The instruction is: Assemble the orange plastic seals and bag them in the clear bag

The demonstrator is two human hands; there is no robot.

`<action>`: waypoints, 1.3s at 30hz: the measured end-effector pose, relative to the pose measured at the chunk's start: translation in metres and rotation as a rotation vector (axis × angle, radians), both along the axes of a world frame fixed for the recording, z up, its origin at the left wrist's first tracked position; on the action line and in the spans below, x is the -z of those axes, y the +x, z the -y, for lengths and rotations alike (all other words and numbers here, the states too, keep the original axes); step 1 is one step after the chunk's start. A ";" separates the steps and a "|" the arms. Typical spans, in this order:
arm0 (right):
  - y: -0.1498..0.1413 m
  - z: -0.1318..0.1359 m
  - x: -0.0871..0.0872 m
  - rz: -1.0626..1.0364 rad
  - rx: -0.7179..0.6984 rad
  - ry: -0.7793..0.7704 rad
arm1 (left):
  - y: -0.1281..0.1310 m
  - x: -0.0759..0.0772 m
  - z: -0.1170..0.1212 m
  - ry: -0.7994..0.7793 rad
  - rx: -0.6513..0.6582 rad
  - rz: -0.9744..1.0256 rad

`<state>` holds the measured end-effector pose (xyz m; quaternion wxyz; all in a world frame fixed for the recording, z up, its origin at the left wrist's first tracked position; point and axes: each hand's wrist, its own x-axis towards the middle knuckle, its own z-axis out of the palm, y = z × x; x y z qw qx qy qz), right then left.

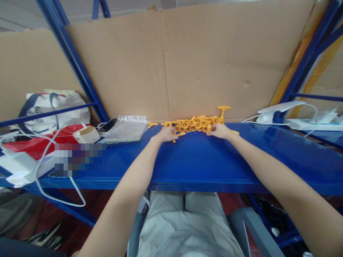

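Several yellow plastic corkscrew parts (191,122) lie in a stacked heap against the cardboard at the back of the blue table, their round open ends facing me. My left hand (167,134) is closed around a yellow corkscrew handle (181,134) at the heap's left front; its metal spiral points right. At the right front, my right hand (219,131) pinches a yellow corkscrew sleeve (209,127). A yellow T-shaped corkscrew (223,111) stands upright behind that hand. Another corkscrew (152,124) lies left of the heap, with its spiral showing.
Clear plastic bags (128,129) and a phone (109,125) lie left on the blue table (187,164). Further left are a white charger (86,135), looping cables and a cloth bag (56,112). A white power strip (302,124) sits right. Blue posts (77,67) frame the cardboard (209,60).
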<state>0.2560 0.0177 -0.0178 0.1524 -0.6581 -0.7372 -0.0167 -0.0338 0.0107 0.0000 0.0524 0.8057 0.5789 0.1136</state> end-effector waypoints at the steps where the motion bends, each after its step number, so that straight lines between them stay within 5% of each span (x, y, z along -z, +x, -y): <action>1: -0.003 0.002 -0.001 0.016 0.030 0.007 | 0.001 0.000 0.000 0.011 0.000 0.008; 6: -0.016 0.013 -0.005 0.104 0.082 0.025 | 0.003 0.000 0.003 0.028 -0.006 0.045; 14: -0.028 0.027 -0.010 0.281 -0.161 0.177 | 0.003 0.000 0.002 0.018 0.022 0.073; 39: -0.035 0.006 0.015 -0.057 -0.594 0.384 | 0.010 0.006 0.002 0.195 0.143 0.133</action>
